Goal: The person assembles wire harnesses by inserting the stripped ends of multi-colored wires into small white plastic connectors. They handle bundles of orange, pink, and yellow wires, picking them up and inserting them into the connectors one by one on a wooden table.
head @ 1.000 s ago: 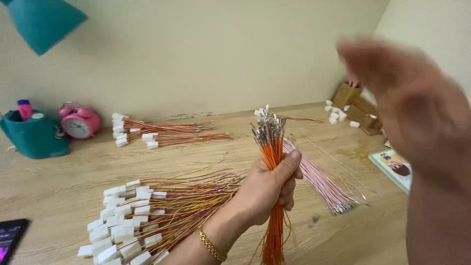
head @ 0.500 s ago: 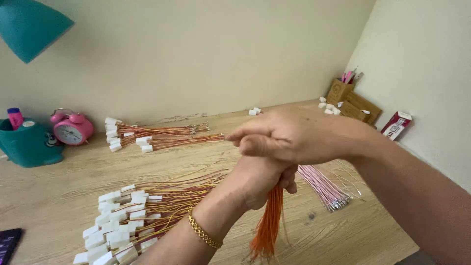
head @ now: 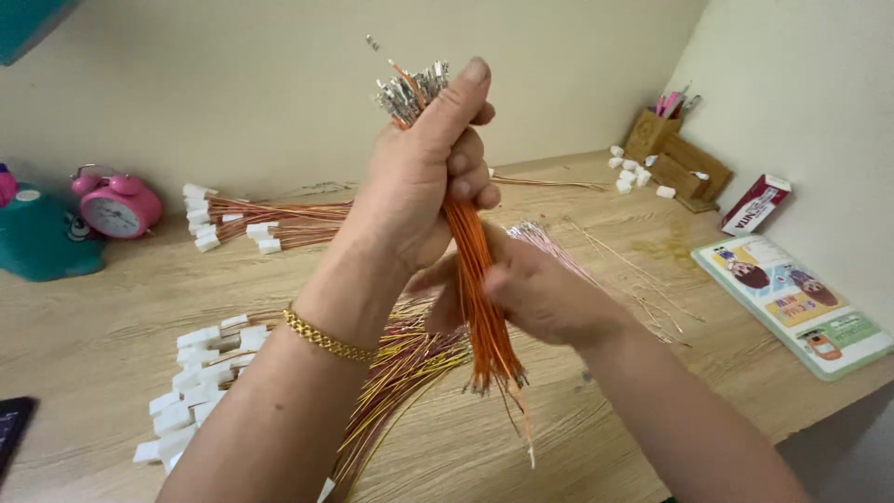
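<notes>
Left hand: raised high in front of me, fist closed tight, thumb pressed flat along the top, 4 fingers curled inward.
Left wrist: bent slightly, gold chain bracelet sitting across it.
Left forearm: rises from the lower left edge toward centre.
Right hand: lower, just beneath my left fist, fingers folded in a pinch, back of the hand facing up.
Right forearm: enters from the lower right corner, angled up and left.
Hands: near each other, touching not confirmed.
</notes>
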